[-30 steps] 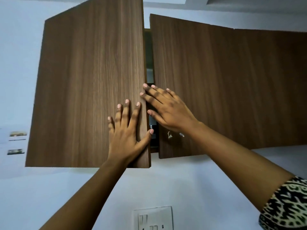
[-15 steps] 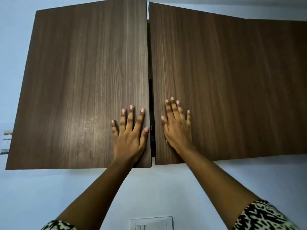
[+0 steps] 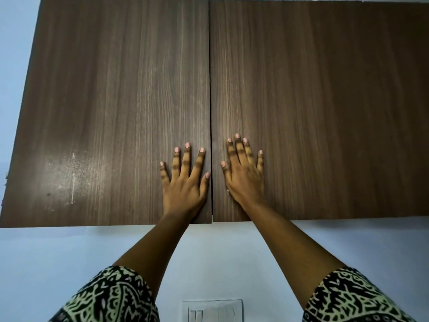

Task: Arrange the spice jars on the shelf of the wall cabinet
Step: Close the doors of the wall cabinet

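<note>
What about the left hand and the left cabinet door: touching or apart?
Touching. The head view shows the left hand lying flat, fingers spread, on the left cabinet door beside its inner edge, with no gap showing.

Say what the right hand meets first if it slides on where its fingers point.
Apparently nothing: the right hand lies flat on the right cabinet door, whose bare face runs on to the picture's top.

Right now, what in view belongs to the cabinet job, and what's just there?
Job: left hand flat on left door; right hand flat on right door.
Just there: switch plate; pale wall.
</note>
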The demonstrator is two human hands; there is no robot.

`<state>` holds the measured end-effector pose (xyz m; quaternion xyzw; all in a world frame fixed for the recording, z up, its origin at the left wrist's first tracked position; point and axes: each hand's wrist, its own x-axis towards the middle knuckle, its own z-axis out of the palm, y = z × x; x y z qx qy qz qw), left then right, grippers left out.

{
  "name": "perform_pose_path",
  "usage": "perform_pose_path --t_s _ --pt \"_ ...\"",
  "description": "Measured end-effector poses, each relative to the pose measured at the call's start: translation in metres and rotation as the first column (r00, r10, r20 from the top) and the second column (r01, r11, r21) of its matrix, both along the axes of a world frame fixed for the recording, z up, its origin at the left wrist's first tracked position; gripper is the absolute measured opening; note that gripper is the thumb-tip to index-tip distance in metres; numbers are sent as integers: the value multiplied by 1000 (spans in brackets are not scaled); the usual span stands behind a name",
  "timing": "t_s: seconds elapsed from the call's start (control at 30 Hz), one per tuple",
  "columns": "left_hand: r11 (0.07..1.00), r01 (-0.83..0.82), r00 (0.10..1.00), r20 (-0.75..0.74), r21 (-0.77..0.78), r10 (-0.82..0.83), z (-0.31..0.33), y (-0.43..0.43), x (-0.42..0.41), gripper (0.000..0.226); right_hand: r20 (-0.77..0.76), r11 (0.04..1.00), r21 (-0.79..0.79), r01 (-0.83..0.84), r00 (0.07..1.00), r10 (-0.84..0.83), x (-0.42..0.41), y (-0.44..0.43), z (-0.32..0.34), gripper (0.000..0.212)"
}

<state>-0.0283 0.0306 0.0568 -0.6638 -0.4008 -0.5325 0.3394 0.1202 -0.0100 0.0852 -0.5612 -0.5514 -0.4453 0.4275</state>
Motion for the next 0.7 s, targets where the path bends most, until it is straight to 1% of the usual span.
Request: perform_pose_path --t_s 0.13,0.23,0.33,0.47,0.57,0.7 --pt "1000 -19 1000 -3 3 19 0 10 3 60 6 1000 14 21 1000 -21 1 4 -1 62" --pt "1000 -25 1000 -1 13 25 0 11 5 60 14 997 60 45 999 -46 0 6 -2 61" --pt "1000 -28 1000 -2 1 28 0 8 5 61 16 998 40 48 999 -49 -1 4 -2 62" --pt "1000 -13 1000 -17 -25 13 22 3 3 63 48 998 21 51 997 -52 -4 0 11 61" --pt "1000 30 999 -21 4 -30 32 5 8 64 13 999 18 39 999 -39 -9 5 17 60" --pt "999 19 1000 -9 32 -19 31 13 10 63 -3 998 46 42 999 -42 -10 10 16 59"
